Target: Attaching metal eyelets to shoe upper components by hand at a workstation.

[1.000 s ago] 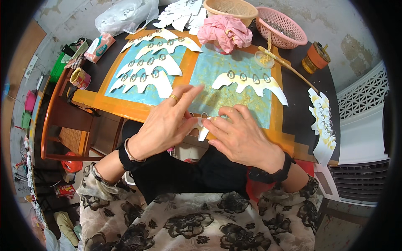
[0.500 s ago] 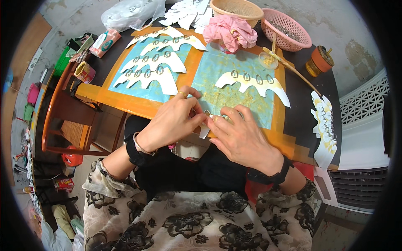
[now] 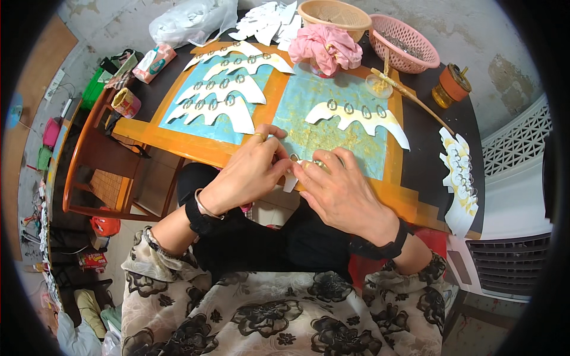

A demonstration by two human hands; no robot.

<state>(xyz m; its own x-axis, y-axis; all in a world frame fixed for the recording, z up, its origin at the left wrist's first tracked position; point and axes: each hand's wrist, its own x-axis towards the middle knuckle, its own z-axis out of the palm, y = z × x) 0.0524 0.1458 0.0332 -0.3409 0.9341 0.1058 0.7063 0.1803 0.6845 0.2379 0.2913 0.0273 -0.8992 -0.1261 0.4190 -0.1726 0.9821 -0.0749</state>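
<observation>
My left hand [image 3: 256, 167] and my right hand [image 3: 347, 193] meet at the near edge of the table, fingertips pinched close together. Between them is a white cut piece [image 3: 290, 183], mostly hidden by the fingers. A small metal ring [image 3: 294, 158] shows at its top, by my left fingertips. Beyond my right hand, a white scalloped piece [image 3: 368, 123] with several metal rings lies on the blue right-hand sheet [image 3: 297, 101]. Several similar ringed pieces [image 3: 237, 113] lie in rows on the blue left-hand sheet [image 3: 228, 135].
Along the back stand a plastic bag [image 3: 190, 24], loose white pieces [image 3: 264, 21], a tan basket [image 3: 335, 12], a pink cloth [image 3: 326, 47] and a pink basket [image 3: 415, 44]. At right are a stick [image 3: 415, 98], an amber jar [image 3: 451, 89] and stacked ringed pieces [image 3: 460, 184]. A wooden chair [image 3: 98, 160] stands left.
The view has shifted slightly. Both hands stay together on the white piece, with only tiny finger movement; the pieces on the table lie as before.
</observation>
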